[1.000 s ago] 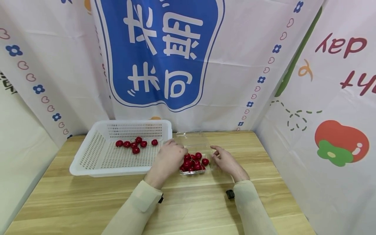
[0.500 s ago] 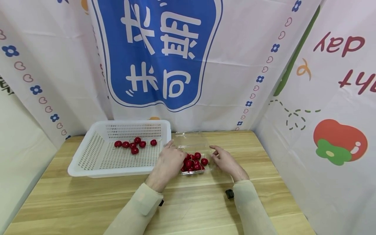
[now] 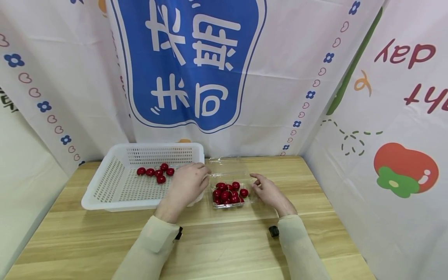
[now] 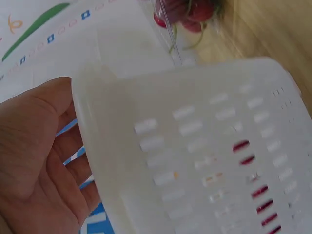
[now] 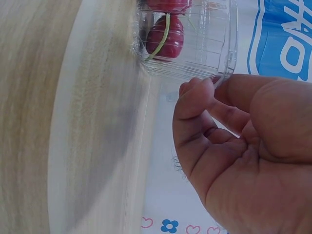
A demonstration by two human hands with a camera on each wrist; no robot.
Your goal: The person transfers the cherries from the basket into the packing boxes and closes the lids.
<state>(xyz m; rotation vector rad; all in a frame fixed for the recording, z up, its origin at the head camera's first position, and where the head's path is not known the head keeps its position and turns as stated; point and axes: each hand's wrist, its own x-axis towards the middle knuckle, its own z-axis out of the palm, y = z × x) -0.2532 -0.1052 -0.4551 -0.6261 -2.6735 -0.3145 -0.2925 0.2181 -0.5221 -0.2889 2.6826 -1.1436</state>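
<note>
My left hand point(image 3: 188, 183) is over the right rim of the white plastic basket point(image 3: 133, 203), its fingers loosely bent and nothing showing in them. In the left wrist view the basket's slotted wall point(image 4: 117, 112) covers part of the fingers. Several red cherries point(image 3: 161, 179) lie on the basket floor. To the right stands a clear plastic clamshell box point(image 3: 229, 205), lid raised at the back, with many cherries point(image 3: 225, 195) inside. My right hand point(image 3: 271, 194) pinches the box's right rim between thumb and fingertips, as the right wrist view point(image 5: 229, 136) shows.
Basket and box stand side by side on a wood-grain table point(image 3: 224, 249). The clear lid point(image 3: 227, 165) rises close to the printed cloth point(image 3: 273, 109) behind. Another cloth wall point(image 3: 392, 217) borders the table on the right.
My left hand has moved left from the box to above the basket's right edge, uncovering the cherries at the box's left side. My right hand has stayed at the box.
</note>
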